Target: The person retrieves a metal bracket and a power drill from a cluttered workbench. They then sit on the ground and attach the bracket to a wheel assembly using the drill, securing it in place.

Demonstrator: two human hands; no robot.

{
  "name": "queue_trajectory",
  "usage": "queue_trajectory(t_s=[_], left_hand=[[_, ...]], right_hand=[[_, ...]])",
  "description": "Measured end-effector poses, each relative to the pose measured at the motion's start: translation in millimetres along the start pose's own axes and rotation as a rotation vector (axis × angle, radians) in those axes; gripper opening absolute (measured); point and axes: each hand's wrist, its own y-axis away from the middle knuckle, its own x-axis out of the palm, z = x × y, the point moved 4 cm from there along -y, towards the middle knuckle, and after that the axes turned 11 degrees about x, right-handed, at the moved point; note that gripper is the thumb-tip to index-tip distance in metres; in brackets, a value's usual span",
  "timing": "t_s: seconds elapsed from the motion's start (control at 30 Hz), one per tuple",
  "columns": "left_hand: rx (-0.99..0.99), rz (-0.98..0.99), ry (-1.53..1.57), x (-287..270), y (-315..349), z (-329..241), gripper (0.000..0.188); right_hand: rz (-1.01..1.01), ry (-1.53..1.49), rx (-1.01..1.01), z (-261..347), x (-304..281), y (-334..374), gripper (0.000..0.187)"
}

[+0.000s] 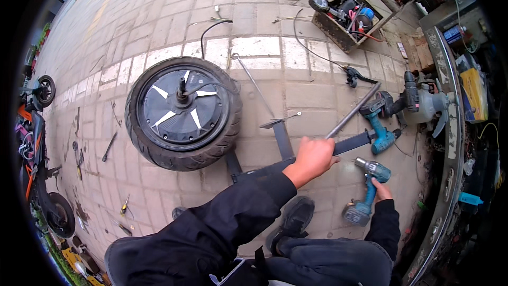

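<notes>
My left hand (312, 160) is closed around the near end of a grey metal tube (353, 110), which slants away to the upper right. Beneath that hand runs a dark metal frame (281, 140) lying on the paving. In my right hand (382, 190) is the handle of a blue cordless impact wrench (369, 193), its socket end pointing up and left. A hub-motor wheel (177, 111) with a thick black tyre lies on its side at the left end of the frame, axle up. A black cable leaves its far side.
A long spanner (255, 82) lies beside the wheel. To the right are a second blue power tool (379, 127), a black drill (410, 92) and a spray bottle (427, 105). Farther off stands a tool crate (344, 26). Screwdrivers (125, 205) lie left; a metal-edged bench (450, 127) borders the right.
</notes>
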Motion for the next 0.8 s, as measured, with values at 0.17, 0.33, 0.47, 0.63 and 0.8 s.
queue_trajectory(t_s=[0.17, 0.33, 0.47, 0.63, 0.8], left_hand=[[0.099, -0.194, 0.065, -34, -14, 25, 0.036], [0.434, 0.073, 0.154, -95, 55, 20, 0.014], [0.342, 0.046, -0.211, -220, 161, 34, 0.016], [-0.333, -0.591, -0.435, -325, 266, 119, 0.032], [-0.582, -0.666, 0.379, -338, 288, 162, 0.027]], right_hand=[[-0.490, 0.582, -0.751, 70, 29, 39, 0.041], [-0.088, 1.058, -1.488, 136, 226, 166, 0.062], [0.046, 1.454, -1.717, 113, 297, 146, 0.062], [0.258, 1.458, -1.955, 73, 352, 127, 0.034], [0.263, 1.661, -1.816, 88, 374, 96, 0.008]])
